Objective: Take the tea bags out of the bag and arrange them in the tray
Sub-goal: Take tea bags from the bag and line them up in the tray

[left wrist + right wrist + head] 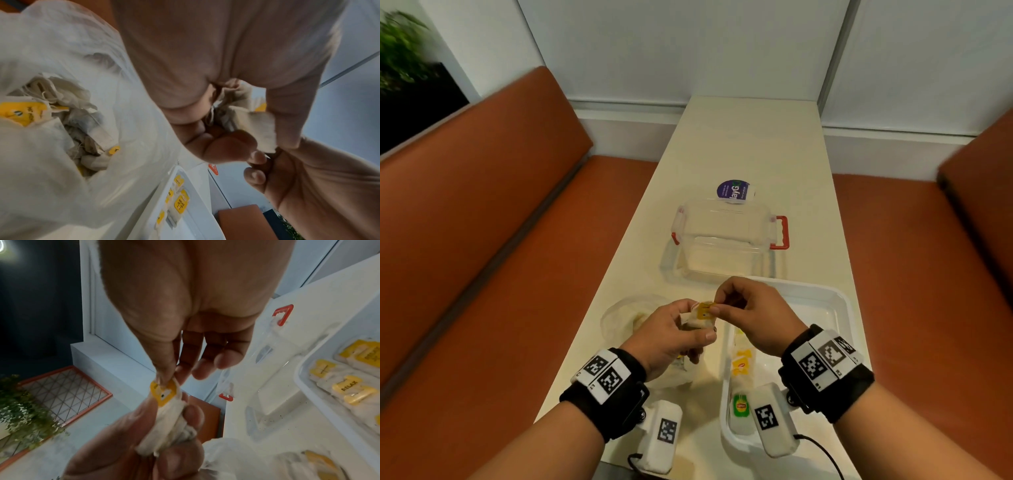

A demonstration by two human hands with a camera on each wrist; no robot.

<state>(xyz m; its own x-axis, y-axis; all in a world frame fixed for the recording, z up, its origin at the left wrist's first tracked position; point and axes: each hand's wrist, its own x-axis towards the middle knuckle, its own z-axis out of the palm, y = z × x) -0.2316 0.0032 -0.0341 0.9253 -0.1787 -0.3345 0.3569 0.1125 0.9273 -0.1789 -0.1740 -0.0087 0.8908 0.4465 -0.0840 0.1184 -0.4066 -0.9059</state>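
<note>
Above the table both hands meet over one tea bag. My left hand grips its white pouch, and my right hand pinches its yellow tag between thumb and forefinger. The translucent plastic bag lies under my left hand with several more tea bags inside. The white tray sits at the right; several tea bags with yellow tags lie in a row along its left side, and one with a green tag lies nearest me.
A clear plastic box with red clips stands beyond the tray, with a round purple lid behind it. Orange benches flank the narrow white table. The tray's right half holds nothing.
</note>
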